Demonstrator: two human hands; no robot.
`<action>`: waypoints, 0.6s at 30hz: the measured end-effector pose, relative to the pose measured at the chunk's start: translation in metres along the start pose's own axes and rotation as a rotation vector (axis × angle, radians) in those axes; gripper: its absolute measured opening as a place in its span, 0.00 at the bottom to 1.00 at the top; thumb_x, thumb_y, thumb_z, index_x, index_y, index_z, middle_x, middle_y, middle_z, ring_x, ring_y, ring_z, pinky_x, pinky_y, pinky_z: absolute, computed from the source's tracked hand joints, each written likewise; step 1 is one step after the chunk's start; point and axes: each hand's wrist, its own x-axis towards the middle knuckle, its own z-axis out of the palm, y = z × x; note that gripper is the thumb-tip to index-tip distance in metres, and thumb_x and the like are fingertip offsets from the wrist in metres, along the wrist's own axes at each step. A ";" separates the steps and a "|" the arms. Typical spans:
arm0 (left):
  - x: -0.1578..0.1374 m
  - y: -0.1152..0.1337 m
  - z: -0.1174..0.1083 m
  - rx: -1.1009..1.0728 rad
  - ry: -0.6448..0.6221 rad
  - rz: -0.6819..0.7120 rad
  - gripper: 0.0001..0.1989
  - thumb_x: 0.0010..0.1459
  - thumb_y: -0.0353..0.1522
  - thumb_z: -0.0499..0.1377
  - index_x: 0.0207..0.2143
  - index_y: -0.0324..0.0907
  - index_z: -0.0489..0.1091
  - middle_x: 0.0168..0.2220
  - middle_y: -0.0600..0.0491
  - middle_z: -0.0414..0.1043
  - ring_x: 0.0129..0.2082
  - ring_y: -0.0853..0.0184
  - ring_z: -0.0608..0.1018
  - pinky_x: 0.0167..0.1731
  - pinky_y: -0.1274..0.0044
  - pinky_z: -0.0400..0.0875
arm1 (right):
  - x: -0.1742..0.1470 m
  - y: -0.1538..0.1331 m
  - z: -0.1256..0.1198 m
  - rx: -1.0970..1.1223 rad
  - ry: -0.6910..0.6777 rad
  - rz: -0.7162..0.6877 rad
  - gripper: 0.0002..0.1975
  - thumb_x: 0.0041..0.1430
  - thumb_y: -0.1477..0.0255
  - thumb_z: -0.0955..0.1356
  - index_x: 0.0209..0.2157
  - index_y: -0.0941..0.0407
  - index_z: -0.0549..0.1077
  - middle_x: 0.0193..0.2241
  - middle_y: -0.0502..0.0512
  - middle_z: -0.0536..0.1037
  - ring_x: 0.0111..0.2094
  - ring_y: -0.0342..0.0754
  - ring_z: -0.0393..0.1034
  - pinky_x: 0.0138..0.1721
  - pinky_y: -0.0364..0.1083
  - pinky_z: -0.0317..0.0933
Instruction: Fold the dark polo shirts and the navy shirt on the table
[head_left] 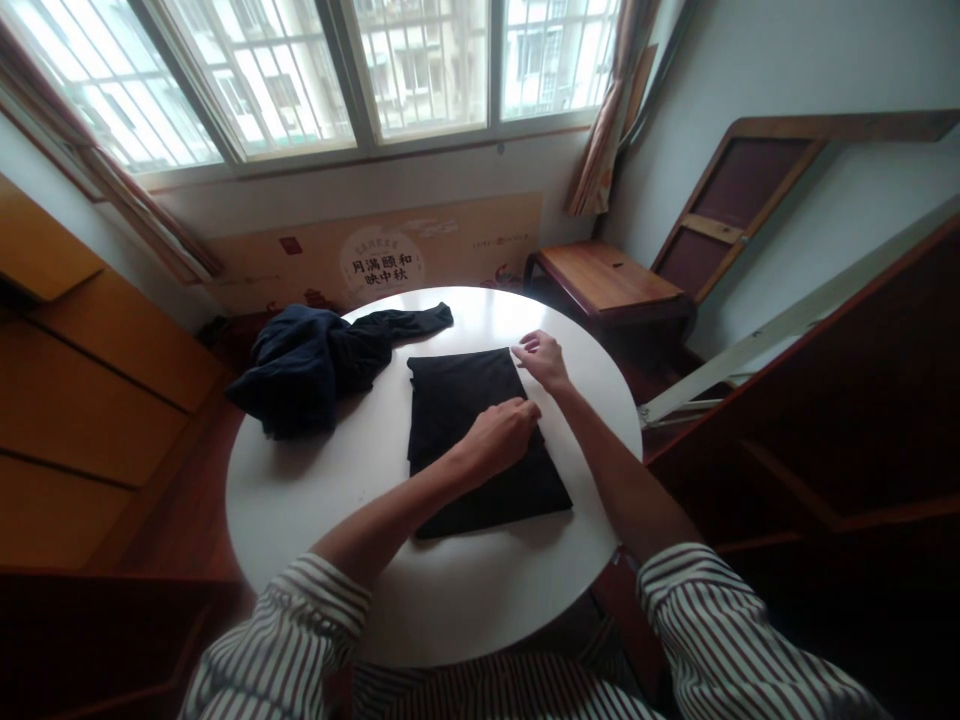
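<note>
So there's a folded black cloth [450, 405] lying flat around the middle of a round white desk [300, 520]. Left hand [501, 435] is curled up, pinching the cloth's right edge. Right hand [541, 360] is at the far right corner with its fingers bent; can't really tell if they're pinching fabric. Rumpled heap of dark clothing [307, 370] sits well left of that hand, near the desk's edge.
</note>
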 end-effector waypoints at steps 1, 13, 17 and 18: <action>0.003 -0.010 -0.008 0.026 0.047 -0.017 0.14 0.69 0.31 0.46 0.46 0.45 0.70 0.43 0.49 0.75 0.37 0.62 0.79 0.38 0.73 0.73 | 0.000 0.000 -0.008 0.040 -0.096 0.128 0.14 0.54 0.65 0.75 0.33 0.62 0.74 0.30 0.59 0.77 0.28 0.47 0.73 0.31 0.46 0.73; 0.022 -0.111 0.009 0.150 0.015 -0.156 0.25 0.71 0.42 0.43 0.65 0.45 0.58 0.68 0.48 0.54 0.69 0.56 0.54 0.65 0.56 0.50 | -0.008 -0.014 -0.037 -0.044 -0.870 0.359 0.25 0.33 0.57 0.82 0.20 0.62 0.73 0.16 0.52 0.73 0.18 0.38 0.67 0.21 0.37 0.64; 0.023 -0.117 0.016 0.188 -0.031 -0.169 0.28 0.71 0.45 0.38 0.68 0.47 0.55 0.70 0.52 0.48 0.70 0.57 0.50 0.66 0.55 0.43 | -0.008 -0.017 -0.046 -0.014 -0.908 0.335 0.29 0.32 0.51 0.80 0.21 0.63 0.73 0.17 0.54 0.75 0.18 0.39 0.69 0.21 0.37 0.64; 0.023 -0.117 0.017 0.196 -0.032 -0.169 0.28 0.71 0.45 0.38 0.68 0.47 0.55 0.70 0.52 0.48 0.70 0.58 0.50 0.66 0.55 0.43 | -0.010 -0.019 -0.048 -0.028 -0.935 0.339 0.30 0.32 0.50 0.80 0.22 0.63 0.74 0.19 0.56 0.77 0.19 0.40 0.70 0.22 0.37 0.64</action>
